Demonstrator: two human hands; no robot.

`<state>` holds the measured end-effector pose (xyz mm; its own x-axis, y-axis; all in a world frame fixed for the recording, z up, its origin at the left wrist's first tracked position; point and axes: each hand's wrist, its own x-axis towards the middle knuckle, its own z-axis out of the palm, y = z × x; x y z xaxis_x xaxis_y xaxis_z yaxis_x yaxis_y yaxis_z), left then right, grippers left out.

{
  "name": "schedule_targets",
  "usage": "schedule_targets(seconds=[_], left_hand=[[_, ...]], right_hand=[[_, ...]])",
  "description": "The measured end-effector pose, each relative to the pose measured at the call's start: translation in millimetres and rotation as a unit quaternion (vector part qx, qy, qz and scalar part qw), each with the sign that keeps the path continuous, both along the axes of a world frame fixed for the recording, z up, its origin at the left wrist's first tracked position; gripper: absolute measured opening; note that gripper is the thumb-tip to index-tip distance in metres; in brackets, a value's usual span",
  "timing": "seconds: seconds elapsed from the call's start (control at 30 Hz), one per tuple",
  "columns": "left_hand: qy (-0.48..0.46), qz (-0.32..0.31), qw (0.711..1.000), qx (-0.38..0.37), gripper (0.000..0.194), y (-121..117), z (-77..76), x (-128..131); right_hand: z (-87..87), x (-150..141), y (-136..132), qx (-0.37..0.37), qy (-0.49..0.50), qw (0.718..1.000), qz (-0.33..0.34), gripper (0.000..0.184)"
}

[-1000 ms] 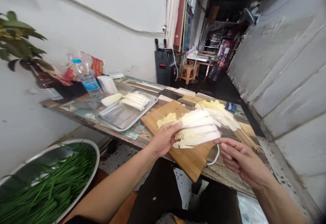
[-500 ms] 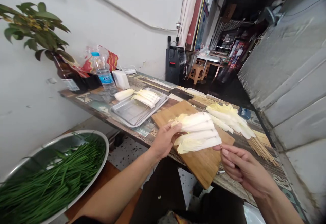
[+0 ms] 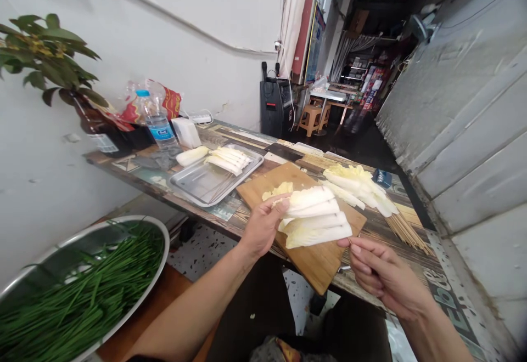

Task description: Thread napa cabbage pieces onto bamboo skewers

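My left hand (image 3: 263,227) is closed on the leafy end of several pale cabbage leaves (image 3: 315,216), lined up side by side above the wooden cutting board (image 3: 325,266). At their lower right corner, my right hand (image 3: 381,269) pinches the end of a thin skewer (image 3: 348,241), whose other part is hidden in the leaves. More loose cabbage leaves (image 3: 362,186) lie beyond the board, beside a bundle of bamboo skewers (image 3: 409,233). On the metal tray (image 3: 193,186) to the left rest skewered cabbage leaves (image 3: 228,159) and a whole pale piece of cabbage (image 3: 192,156).
A large metal bowl of green chives (image 3: 94,290) stands low at the left. Along the wall are a water bottle (image 3: 158,126), a brown bottle with a leafy branch (image 3: 96,126) and napkins (image 3: 186,133). A small blue box (image 3: 382,178) sits near the table's far right edge.
The view has shifted slightly, so everything sits a little further left. Both hands keep their hold on the cabbage leaves and the skewer, with hardly any other movement.
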<state>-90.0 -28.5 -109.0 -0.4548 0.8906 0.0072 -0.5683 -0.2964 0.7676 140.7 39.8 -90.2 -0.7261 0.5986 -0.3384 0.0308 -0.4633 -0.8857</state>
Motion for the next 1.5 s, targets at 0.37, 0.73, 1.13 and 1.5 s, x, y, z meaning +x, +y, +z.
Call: schedule_targets(seconds=[0.37,0.73,1.13,1.5], left_hand=[[0.022,-0.042,0.998,-0.044,0.046,-3.5,0.3,3.1],[0.073,-0.169,0.978,-0.098,0.036,-9.7,10.7,-5.1],[0.123,-0.273,0.95,-0.084,0.042,-17.5,15.0,-26.2],[0.079,-0.231,0.969,-0.039,0.042,-37.0,9.3,-41.9]], right_hand=[[2.8,3.5,-3.7,0.0,0.021,1.0,-0.011,0.032],[3.3,9.3,-5.9,-0.003,-0.003,1.0,0.022,0.035],[8.1,10.6,-3.2,0.014,-0.004,0.997,0.072,0.036],[21.1,-10.9,3.8,0.481,-0.172,0.859,-0.011,0.043]])
